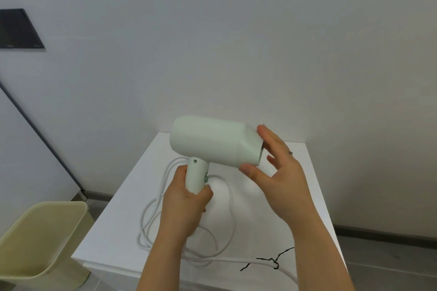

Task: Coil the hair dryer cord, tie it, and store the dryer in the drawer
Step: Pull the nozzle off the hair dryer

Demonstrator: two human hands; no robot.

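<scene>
**Dryer held up between both hands**

Far left of the hands, lower down, sits a yellowish bin (42, 238). The L hand (186, 205) has its fingers wrapped tight round the handle of the dryer (212, 142). The barrel runs across from the L hand to the R, above the table (307, 196). The cord (151, 215) lies in loose loops on the table under and around the L wrist. The R hand (279, 177) is wide open with fingers spread, thumb under the nozzle rim & forefinger tip on top. Below the R forearm a black tie (274, 262) is knotted on the cord.
</scene>
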